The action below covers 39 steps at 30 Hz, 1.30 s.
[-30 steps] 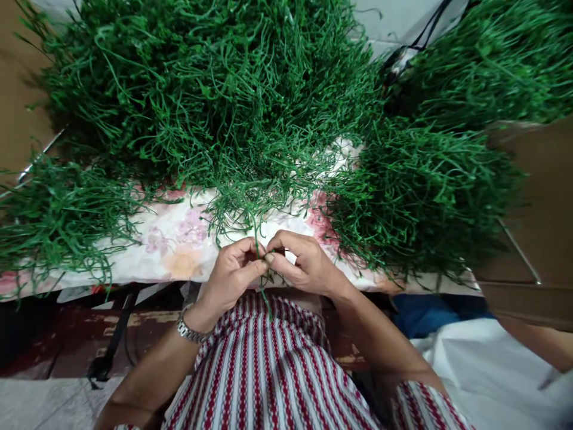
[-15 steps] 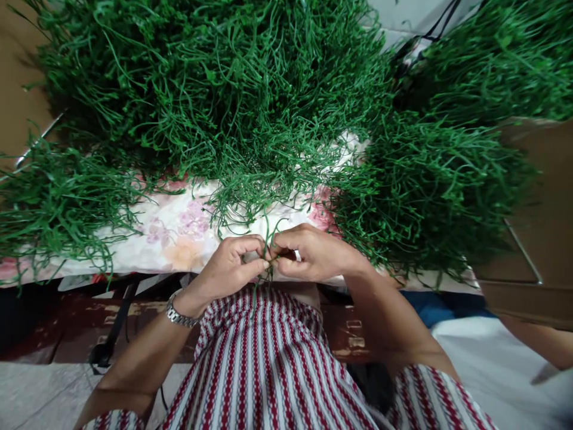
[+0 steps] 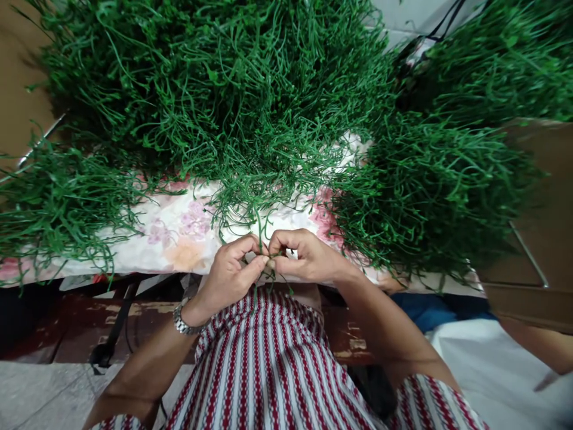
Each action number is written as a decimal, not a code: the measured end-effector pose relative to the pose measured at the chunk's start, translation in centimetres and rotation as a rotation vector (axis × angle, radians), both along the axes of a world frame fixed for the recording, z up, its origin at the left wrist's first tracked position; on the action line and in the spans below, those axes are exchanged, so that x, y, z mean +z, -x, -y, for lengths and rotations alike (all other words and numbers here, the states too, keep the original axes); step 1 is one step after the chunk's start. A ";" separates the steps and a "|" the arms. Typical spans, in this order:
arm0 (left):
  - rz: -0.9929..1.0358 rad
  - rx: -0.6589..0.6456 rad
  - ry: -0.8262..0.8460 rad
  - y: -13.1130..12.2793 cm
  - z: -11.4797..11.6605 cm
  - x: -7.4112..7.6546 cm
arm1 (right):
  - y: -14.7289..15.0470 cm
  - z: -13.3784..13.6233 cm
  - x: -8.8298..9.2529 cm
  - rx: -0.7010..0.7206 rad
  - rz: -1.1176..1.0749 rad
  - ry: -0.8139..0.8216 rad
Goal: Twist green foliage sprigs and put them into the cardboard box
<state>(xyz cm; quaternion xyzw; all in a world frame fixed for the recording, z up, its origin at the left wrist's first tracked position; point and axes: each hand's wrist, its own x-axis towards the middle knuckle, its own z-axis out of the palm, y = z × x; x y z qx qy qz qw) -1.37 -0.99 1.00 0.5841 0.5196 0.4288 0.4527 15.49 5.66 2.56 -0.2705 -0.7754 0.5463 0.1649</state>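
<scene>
My left hand (image 3: 235, 267), with a metal-band watch on its wrist, pinches thin green plant stems (image 3: 259, 228) between thumb and forefinger. My right hand (image 3: 307, 255) meets it fingertip to fingertip, its thumb and forefinger also closed on the stems. Short green ends poke out above and below the fingers, in front of my striped top. The exact join between the fingertips is hidden. Just beyond the hands, loose stems (image 3: 250, 194) of the same kind lie on a flowered cloth (image 3: 183, 239).
A big heap of green stems (image 3: 215, 77) covers the table's far side. Smaller piles stand at left (image 3: 67, 203) and right (image 3: 430, 197). Cardboard (image 3: 537, 239) borders the right pile. Another person's arm (image 3: 537, 343) shows at the lower right.
The upright stem ends have shifted slightly left and lean differently. My right forefinger is more bent and raised. Both hands keep their pinch in nearly the same place.
</scene>
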 end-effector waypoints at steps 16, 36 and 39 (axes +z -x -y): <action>0.009 -0.046 0.176 0.2 -0.5 0.5 | -0.3 0.7 1.0 0.117 0.349 -0.685; 0.331 0.097 0.094 0.1 0.0 -0.4 | 0.7 2.8 -2.4 -0.287 -0.282 0.221; 0.275 0.169 -0.002 -1.2 -0.1 -0.6 | 1.5 3.6 -2.7 -0.312 -0.309 0.283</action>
